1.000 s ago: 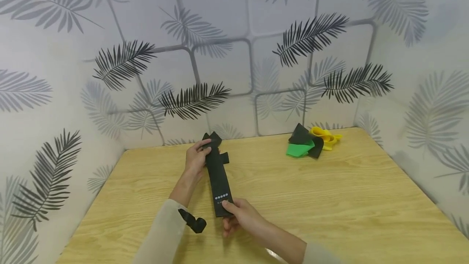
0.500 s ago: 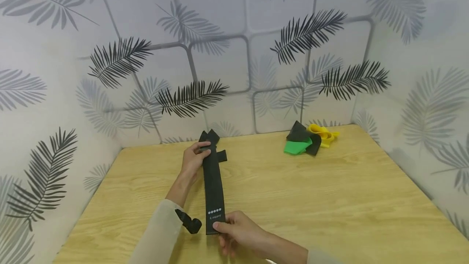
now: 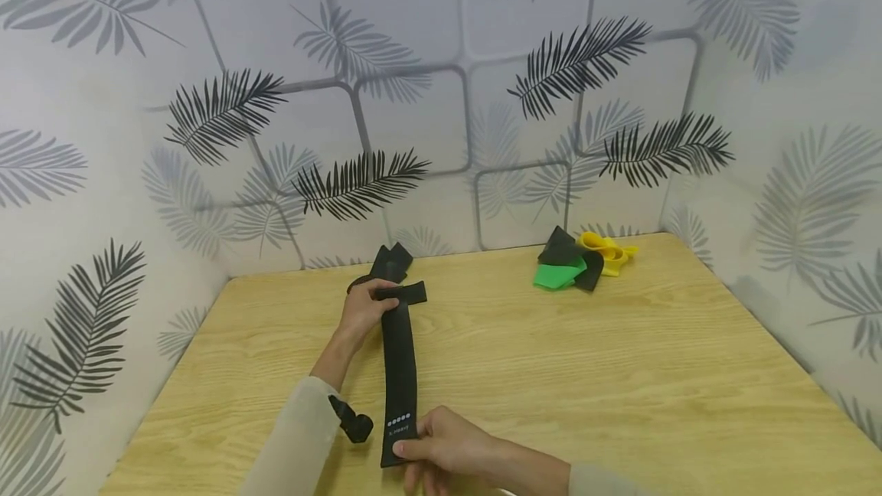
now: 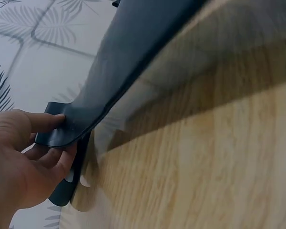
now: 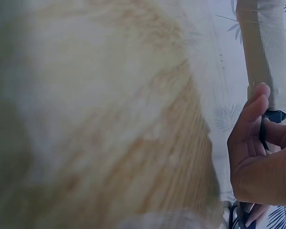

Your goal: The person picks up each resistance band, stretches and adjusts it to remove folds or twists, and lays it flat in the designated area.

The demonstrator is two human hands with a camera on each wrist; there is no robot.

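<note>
A black exercise band, a flat strip with a row of pale dots and "X-HEAVY" printed near its near end, stretches lengthwise between both hands. My left hand pinches its far part, thumb on top and fingers beneath. In the left wrist view that thumb-and-finger grip on the band shows closely. At the near end, my right hand pinches the band beside the print, thumb over it. In the right wrist view the right hand hides most of the band. A short black strip end sticks out right of my left fingertips.
More black band pieces lie at the table's back edge, beyond my left hand. A pile with a green band, a black band and a yellow band sits back right. Patterned walls surround the wooden table.
My right hand has drawn the band's near end toward me and slightly left. My left hand's grip has come a little nearer, and more of the black pieces behind it shows.
</note>
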